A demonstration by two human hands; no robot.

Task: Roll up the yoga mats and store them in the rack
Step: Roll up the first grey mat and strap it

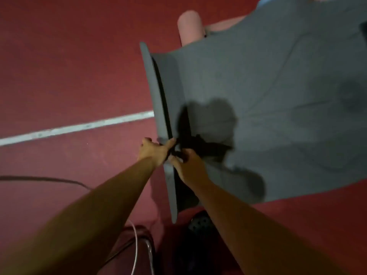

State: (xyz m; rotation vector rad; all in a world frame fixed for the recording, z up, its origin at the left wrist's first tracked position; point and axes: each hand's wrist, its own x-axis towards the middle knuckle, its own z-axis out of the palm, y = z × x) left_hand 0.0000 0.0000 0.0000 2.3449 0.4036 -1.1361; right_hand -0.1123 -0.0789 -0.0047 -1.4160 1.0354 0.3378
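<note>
A grey yoga mat (268,86) lies spread on the red floor, reaching from the centre to the right edge. Its near-left end is curled up into a raised lip (158,92). My left hand (153,151) grips that lip from the outside, fingers closed over the edge. My right hand (186,165) pinches the same edge just beside it, from the inner side. A rolled pink mat (189,26) lies on the floor behind the grey mat's far corner. No rack is in view.
A white painted line (75,127) crosses the red floor at left. A dark cable (45,178) runs in from the left edge. A chrome tube frame and a white cord (137,247) sit near my feet, beside a dark shoe (200,222).
</note>
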